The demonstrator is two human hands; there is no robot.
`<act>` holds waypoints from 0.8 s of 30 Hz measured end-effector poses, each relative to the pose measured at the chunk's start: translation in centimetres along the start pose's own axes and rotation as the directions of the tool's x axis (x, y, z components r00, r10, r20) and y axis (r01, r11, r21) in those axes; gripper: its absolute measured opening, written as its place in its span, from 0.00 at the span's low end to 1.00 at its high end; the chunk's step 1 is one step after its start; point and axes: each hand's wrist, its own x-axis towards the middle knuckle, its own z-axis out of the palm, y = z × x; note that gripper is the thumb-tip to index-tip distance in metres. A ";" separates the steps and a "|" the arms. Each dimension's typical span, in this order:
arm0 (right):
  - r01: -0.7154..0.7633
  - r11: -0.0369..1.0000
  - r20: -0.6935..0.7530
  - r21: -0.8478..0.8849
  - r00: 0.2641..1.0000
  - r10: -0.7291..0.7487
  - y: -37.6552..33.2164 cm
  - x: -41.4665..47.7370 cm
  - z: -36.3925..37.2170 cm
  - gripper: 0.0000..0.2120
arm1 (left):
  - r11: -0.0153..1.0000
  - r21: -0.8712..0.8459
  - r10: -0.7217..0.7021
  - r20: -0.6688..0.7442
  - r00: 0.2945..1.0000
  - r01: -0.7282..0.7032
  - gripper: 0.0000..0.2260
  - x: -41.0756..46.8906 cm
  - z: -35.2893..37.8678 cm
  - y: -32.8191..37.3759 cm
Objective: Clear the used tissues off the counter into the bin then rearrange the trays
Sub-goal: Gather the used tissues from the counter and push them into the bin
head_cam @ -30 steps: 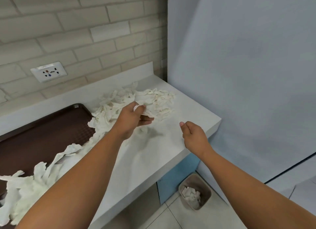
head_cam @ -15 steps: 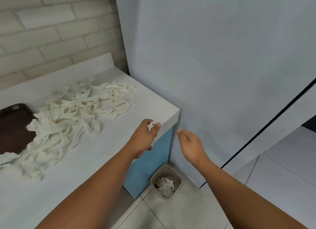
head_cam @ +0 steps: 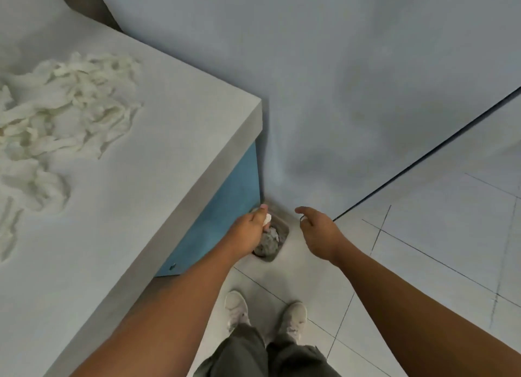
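Observation:
My left hand (head_cam: 249, 231) is closed around a small white tissue wad (head_cam: 266, 219), held directly over the small grey bin (head_cam: 277, 245) on the floor. Crumpled tissues lie inside the bin. My right hand (head_cam: 318, 233) hovers to the right of the bin, fingers apart and holding nothing. A large pile of white tissue strips (head_cam: 62, 106) lies on the grey counter (head_cam: 146, 196) at the left. No tray is in view.
The bin stands in the corner between the blue cabinet side (head_cam: 222, 216) and a pale grey wall (head_cam: 338, 94). The counter corner juts out above it. My shoes (head_cam: 265, 314) stand on the white tiled floor just behind the bin.
My left hand carried the tissue wad from the counter edge down to above the bin. The view tilted down; my right hand followed alongside, still empty.

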 end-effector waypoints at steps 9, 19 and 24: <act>-0.091 0.996 -0.111 0.016 0.989 0.093 9.9 7.6 7.2 0.03 | 0.987 0.153 -0.053 0.045 0.998 0.046 0.10 12.7 6.0 -12.8; -0.161 0.970 -0.134 0.184 0.973 0.187 19.3 15.9 13.2 0.09 | 0.985 0.144 -0.082 -0.109 0.991 0.097 0.12 23.1 11.4 -21.9; -0.173 0.965 -0.165 0.198 0.964 0.207 22.8 17.7 15.1 0.08 | 0.965 0.243 -0.089 -0.047 0.995 0.098 0.17 26.9 13.4 -24.5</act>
